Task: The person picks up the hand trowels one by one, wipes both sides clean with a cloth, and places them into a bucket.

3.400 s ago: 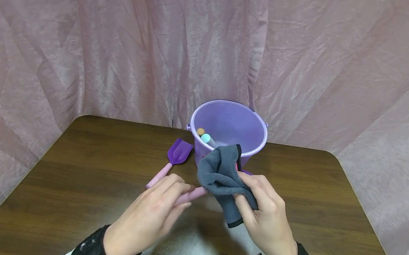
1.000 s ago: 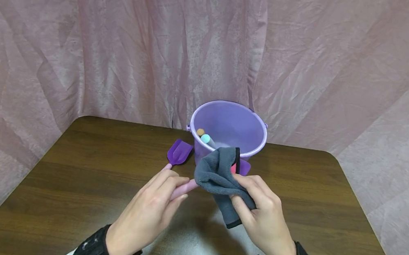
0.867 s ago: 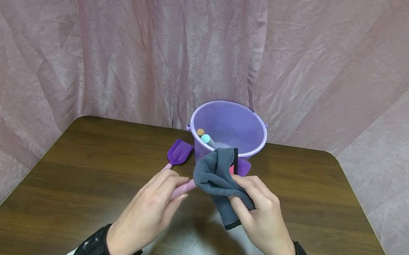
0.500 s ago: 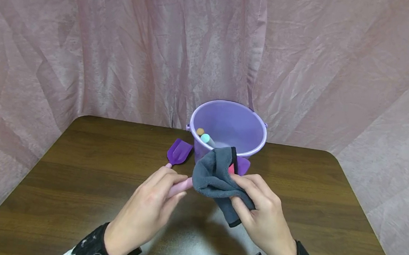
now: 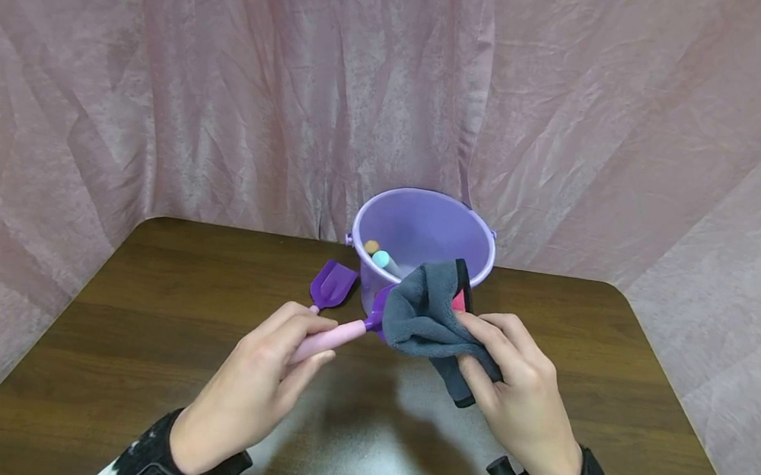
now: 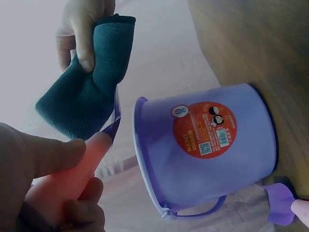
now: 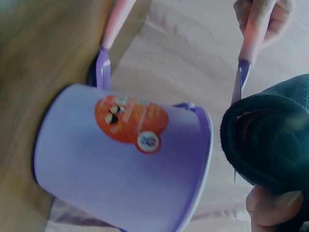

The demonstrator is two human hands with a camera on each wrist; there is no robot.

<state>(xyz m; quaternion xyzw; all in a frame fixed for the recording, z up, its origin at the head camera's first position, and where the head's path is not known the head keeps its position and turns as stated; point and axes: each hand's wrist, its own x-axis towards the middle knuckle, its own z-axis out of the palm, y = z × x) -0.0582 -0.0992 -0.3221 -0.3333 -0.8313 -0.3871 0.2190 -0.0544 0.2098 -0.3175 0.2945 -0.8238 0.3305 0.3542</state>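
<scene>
Shovel (image 5: 347, 332): our left hand (image 5: 250, 378) grips it; right of it, we pinch the cloth (image 5: 423, 312) with our right hand (image 5: 527, 389).

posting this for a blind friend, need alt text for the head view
A person's left hand holds a pink-handled toy shovel, the right hand a gray cloth partly hiding its purple blade. Beyond, a lilac bucket and second shovel on a wooden table.

On the bench (image 5: 211, 282) I see a shovel (image 5: 333, 285) left of the bucket (image 5: 437, 224); the cloth (image 5: 423, 310) before it, curtain (image 5: 298, 92) behind.
</scene>
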